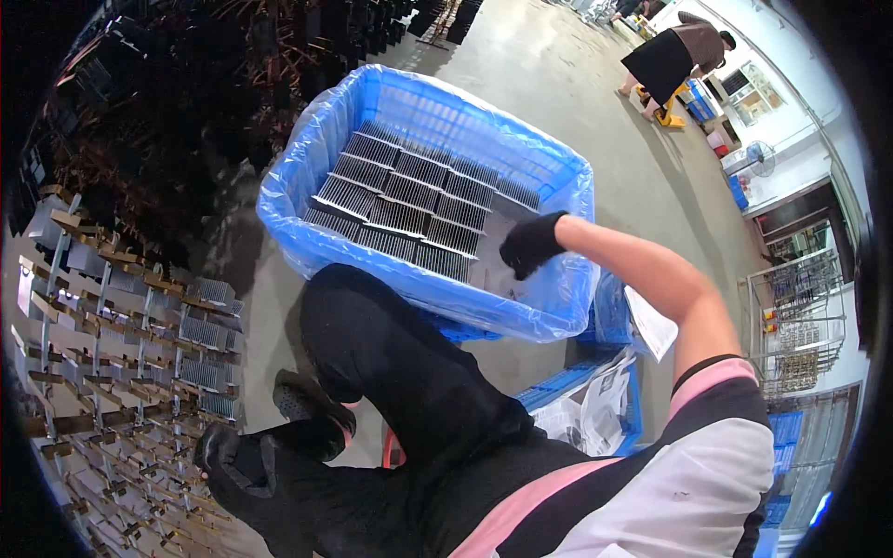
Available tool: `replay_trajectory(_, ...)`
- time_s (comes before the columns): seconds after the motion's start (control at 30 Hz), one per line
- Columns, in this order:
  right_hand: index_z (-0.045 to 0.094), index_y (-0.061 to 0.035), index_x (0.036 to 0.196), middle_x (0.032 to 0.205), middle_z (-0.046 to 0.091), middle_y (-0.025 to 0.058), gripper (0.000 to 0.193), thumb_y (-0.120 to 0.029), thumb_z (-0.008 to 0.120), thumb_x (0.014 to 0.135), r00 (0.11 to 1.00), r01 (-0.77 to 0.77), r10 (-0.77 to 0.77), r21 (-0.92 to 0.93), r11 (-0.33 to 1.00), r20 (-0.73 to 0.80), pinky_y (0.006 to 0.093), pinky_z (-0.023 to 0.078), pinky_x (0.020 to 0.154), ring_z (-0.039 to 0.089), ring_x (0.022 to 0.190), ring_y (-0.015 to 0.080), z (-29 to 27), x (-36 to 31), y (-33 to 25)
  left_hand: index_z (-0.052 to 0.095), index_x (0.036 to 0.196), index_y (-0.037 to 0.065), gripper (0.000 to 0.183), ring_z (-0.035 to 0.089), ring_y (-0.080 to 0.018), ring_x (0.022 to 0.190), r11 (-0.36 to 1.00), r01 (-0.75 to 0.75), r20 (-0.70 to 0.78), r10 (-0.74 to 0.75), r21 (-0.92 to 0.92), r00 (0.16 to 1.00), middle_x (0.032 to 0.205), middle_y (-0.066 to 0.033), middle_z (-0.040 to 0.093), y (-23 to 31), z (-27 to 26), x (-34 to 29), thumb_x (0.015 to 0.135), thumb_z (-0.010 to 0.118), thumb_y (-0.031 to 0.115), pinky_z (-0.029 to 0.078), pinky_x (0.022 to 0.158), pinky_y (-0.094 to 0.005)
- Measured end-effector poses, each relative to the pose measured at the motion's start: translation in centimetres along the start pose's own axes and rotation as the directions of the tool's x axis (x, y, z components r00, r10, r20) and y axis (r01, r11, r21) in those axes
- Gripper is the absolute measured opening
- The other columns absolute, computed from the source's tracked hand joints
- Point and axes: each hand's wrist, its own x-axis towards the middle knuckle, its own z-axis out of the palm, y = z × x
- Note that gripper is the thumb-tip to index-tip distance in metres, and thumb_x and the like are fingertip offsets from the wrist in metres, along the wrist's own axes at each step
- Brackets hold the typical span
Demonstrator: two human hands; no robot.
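Observation:
My right hand (533,245), in a black glove, is inside the right part of a blue plastic crate (446,96) lined with clear blue film. Its fingers are curled downward, and what they hold, if anything, is hidden. Just beside it, several rows of finned metal heat sinks (409,191) stand packed close together, dark with bright edges. Under the hand lies a pale sheet (493,270) at the bottom of the crate. I cannot see my left hand; a dark shape at the lower left, by my leg, is unclear.
At the left stands a rack (102,372) with many hooks and finned parts hanging on it. My bent knee touches the crate's near side. A smaller blue crate (635,409) with papers sits by my right side. Further back, a person (674,60) bends over a yellow pallet truck.

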Motion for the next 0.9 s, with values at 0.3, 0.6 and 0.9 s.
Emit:
replay_trajectory(0.3,0.057,-0.0145,0.134,0.128,0.064,0.0137,0.053,-0.033,0.059,0.085,0.971,-0.170,0.175,-0.044,0.984,0.162,0.0427,0.046,0.101,0.058,0.120,0.0335,4.2,1.6,-3.3,0.063,0.103,0.006,0.032,0.061,-0.0356,0.104,0.992,-0.065,0.026,0.062,0.104,0.998,0.110,-0.0136,0.065,-0.4,-0.2,-0.3,0.084,0.075,0.028,0.049,0.088,-0.0467)
replay_trajectory(0.6,0.057,-0.0164,0.133,0.130,0.062,0.0127,0.049,-0.030,0.058,0.086,0.972,-0.220,0.223,-0.044,0.974,0.072,0.0498,0.045,0.101,0.059,0.119,0.0350,2.8,-0.4,-3.4,0.063,0.091,0.005,0.027,0.061,-0.0331,0.091,0.940,-0.204,-0.038,0.223,0.273,0.974,0.098,-0.0114,0.067,1.3,-0.3,0.4,0.081,0.076,0.027,0.050,0.082,-0.0451)
replay_trajectory(0.9,0.067,-0.0071,0.115,0.112,0.068,0.0185,0.035,-0.022,0.060,0.084,0.941,0.323,-0.226,0.472,0.820,-0.252,0.0459,0.050,0.093,0.062,0.108,0.0378,14.2,1.0,-0.5,0.063,0.090,0.003,0.026,0.062,-0.0290,0.087,0.936,-0.225,0.033,0.225,0.269,0.974,0.094,-0.0123,0.065,-0.1,-0.5,-0.1,0.084,0.073,0.026,0.051,0.082,-0.0405)
